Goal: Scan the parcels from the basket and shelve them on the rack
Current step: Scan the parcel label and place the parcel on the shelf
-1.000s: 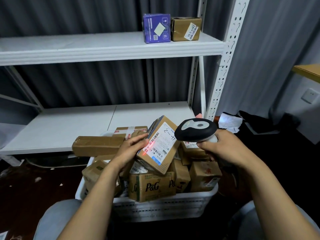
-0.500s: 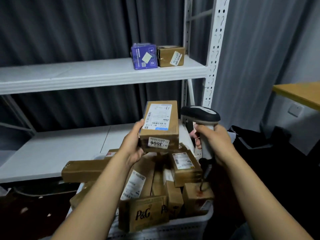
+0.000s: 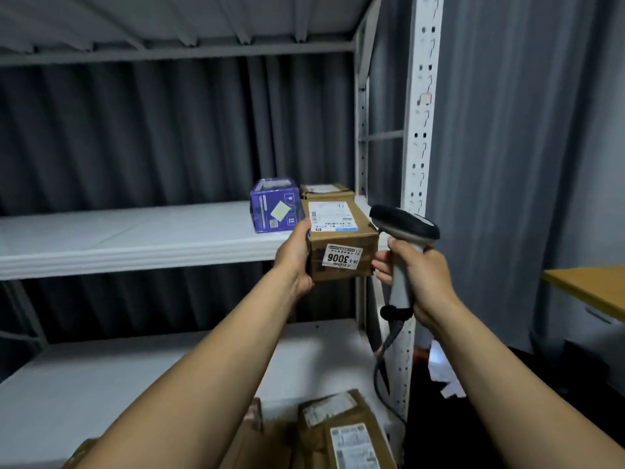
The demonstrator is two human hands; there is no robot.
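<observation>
With a purple box point(image 3: 275, 208) and brown box point(image 3: 323, 189) on the shelf point(image 3: 135, 238), the left hand point(image 3: 294, 255) gripped a third parcel point(image 3: 341, 245) at its edge, the right hand point(image 3: 419, 272) clasped the scanner point(image 3: 404, 225), and more parcels point(image 3: 338, 431) waited below.

Dark grey pleated curtains point(image 3: 152, 137) hang across the whole back, with a paler curtain point(image 3: 524, 130) down the right side. A light wooden tabletop point(image 3: 588, 289) juts in at the right edge (the room is dim).
</observation>
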